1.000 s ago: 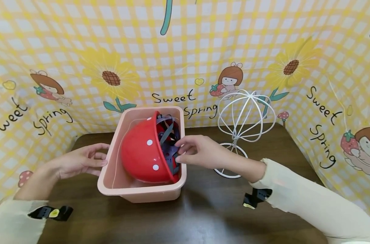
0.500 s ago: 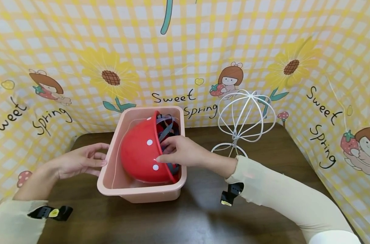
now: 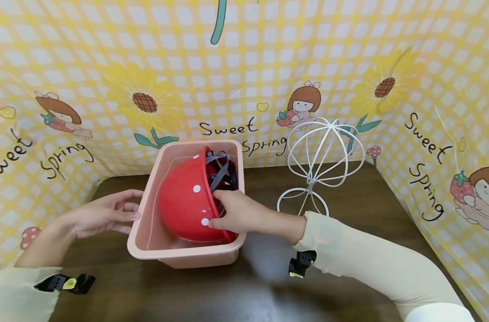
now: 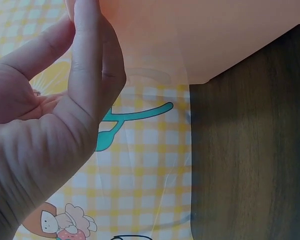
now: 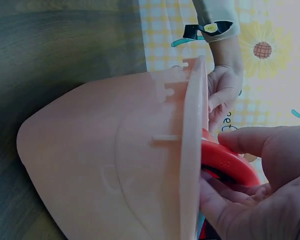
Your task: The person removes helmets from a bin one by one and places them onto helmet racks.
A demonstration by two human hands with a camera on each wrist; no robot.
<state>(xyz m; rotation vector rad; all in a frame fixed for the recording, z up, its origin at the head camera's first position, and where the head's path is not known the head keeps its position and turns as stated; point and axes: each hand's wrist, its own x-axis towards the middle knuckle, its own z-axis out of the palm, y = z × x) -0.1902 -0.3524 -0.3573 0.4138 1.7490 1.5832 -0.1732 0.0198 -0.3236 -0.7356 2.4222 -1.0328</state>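
Observation:
A red helmet [image 3: 184, 203] with white dots lies on its side in a pink plastic bin [image 3: 147, 250], its opening facing right. Dark straps [image 3: 219, 176] show inside the shell. My right hand [image 3: 244, 212] pinches the helmet's edge, thumb on the outer shell and fingers inside. In the right wrist view, the red rim [image 5: 229, 162] sits between thumb and fingers, just above the bin's lip. My left hand [image 3: 107, 213] touches the bin's left side with relaxed fingers, thumb tip at the rim. Part of the right fingers is hidden inside the helmet.
A white wire stand [image 3: 310, 179] with a round cage top stands right of the bin, behind my right forearm. A dark wooden table [image 3: 260, 290] is underneath. Yellow checked cloth [image 3: 228, 80] with printed flowers hangs around the back and sides.
My right hand has moved left from the helmet's inner straps to its edge and now pinches it. The left hand stays at the bin, and the helmet has hardly moved.

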